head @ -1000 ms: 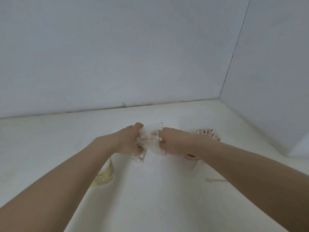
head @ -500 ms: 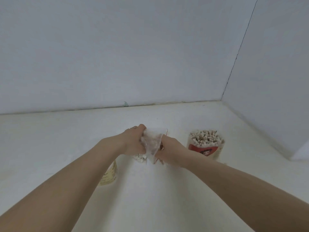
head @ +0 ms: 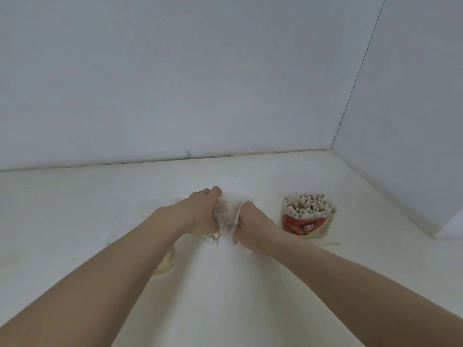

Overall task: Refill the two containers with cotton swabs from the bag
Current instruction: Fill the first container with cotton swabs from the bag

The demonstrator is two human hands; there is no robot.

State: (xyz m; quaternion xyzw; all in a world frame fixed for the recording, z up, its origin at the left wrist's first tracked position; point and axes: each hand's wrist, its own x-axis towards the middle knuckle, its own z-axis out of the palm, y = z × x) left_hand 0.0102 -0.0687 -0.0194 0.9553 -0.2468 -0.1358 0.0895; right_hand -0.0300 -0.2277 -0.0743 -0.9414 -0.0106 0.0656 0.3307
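Both hands meet at the middle of the white table around a clear plastic bag [head: 227, 216] of cotton swabs. My left hand [head: 200, 211] grips the bag's left side, and my right hand [head: 253, 219] pinches its right side. White swab tips [head: 209, 237] show below the left hand. To the right stands a round container [head: 307, 222] with a red cartoon label, packed full of upright swabs. A second container [head: 166, 261] with a yellowish label is mostly hidden under my left forearm.
One loose swab [head: 330, 244] lies on the table beside the right container. White walls close off the back and right, meeting at a corner [head: 333, 146]. The white table [head: 75, 209] stretches to the left and toward me.
My right arm has shifted left off the right container, which now shows fully. Both hands have squeezed closer together on the bag, and the view has tilted slightly.
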